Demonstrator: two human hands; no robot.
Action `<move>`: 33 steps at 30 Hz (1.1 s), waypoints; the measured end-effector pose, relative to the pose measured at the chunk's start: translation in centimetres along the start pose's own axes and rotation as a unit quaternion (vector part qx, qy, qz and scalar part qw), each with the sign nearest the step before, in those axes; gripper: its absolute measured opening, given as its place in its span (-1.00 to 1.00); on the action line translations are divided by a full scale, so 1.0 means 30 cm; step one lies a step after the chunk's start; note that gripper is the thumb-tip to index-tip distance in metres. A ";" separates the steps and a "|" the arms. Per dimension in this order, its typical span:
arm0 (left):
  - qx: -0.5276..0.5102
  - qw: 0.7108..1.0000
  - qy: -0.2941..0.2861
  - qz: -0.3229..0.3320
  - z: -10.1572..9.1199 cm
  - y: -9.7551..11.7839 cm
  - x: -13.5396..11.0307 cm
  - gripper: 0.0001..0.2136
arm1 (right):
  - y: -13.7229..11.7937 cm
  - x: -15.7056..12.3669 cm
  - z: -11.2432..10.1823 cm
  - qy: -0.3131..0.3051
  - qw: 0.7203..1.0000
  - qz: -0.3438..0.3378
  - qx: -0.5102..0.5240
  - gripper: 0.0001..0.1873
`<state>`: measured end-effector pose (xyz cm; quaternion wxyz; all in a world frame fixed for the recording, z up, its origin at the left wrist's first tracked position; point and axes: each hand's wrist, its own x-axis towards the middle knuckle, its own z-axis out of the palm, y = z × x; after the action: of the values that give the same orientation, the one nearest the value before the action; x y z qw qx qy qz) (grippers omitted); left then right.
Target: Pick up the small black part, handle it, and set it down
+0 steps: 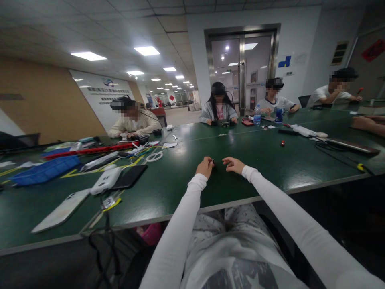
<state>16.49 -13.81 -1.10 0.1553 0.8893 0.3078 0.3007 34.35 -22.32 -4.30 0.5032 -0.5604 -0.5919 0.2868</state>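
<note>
Above the green table (174, 182), straight in front of me, my left hand (205, 166) is closed in a pinch. A small dark object (213, 161) shows at its fingertips, too small for me to tell its kind. A short gap to the right, my right hand (234, 165) points toward it with its fingers bent and apart, holding nothing that I can see. White sleeves cover both arms up to the wrists. Further right on the table lies a small red piece (282, 143).
A white phone (61, 210), white power bank (106, 180), black phone (130, 176) and blue tray (46, 170) lie left, among cables. A white power strip (306, 131) and dark flat device (353, 146) lie right. Several people sit around the table; a bottle (257, 115) stands across.
</note>
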 end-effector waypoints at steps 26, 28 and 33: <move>0.102 0.891 0.285 -0.338 -0.565 -0.597 -0.244 -0.83 | 0.013 -0.036 0.004 -0.034 0.999 0.009 0.003 -0.51; 0.146 0.891 0.277 -0.327 -0.564 -0.623 -0.242 -0.84 | 0.014 -0.035 0.006 -0.033 0.999 0.009 0.006 -0.51; 0.172 0.908 0.243 -0.293 -0.555 -0.655 -0.237 -0.80 | 0.008 -0.037 0.008 -0.035 0.999 0.012 -0.002 -0.53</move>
<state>-7.40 -1.87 -0.46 0.0008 0.6713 0.6296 0.3910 34.08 -23.26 -4.90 0.4777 -0.5577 -0.6032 0.3115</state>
